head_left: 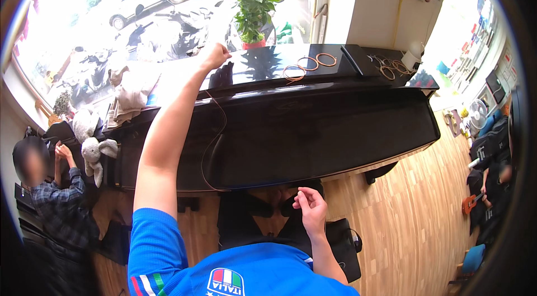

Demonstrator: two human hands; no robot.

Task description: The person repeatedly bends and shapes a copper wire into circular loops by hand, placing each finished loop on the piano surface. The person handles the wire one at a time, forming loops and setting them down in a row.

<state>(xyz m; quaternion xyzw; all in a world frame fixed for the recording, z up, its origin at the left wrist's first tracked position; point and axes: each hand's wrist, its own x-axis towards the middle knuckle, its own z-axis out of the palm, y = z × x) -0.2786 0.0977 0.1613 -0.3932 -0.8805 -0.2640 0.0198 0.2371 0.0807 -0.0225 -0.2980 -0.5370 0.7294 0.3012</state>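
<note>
My left hand [214, 55] is raised up and out over the top of the glossy black upright piano [313, 128], curled into a loose fist with the fingertips pressed together on the upper end of a thin coppery piano wire [215, 145]. The wire drops from that hand in a long slack curve down the dark front of the piano, bowing out to the right and then back in, and I lose sight of it near the bottom edge of the case. My right hand [311, 206] is low, close to my chest and just under the piano's lower edge, with thumb and forefinger pinched together; I cannot tell whether the wire's other end is between them, since it is too fine to see there. On the piano's lid, well apart from my left hand, lie a few coiled rings of copper-coloured wire [307, 65], and further right a second tangle of similar coils [391, 67]. A green potted plant in a red pot [253, 0] stands behind the lid by the window. At the far left another person in a checked shirt [59, 195] sits beside a grey stuffed rabbit toy [95, 153].
</note>
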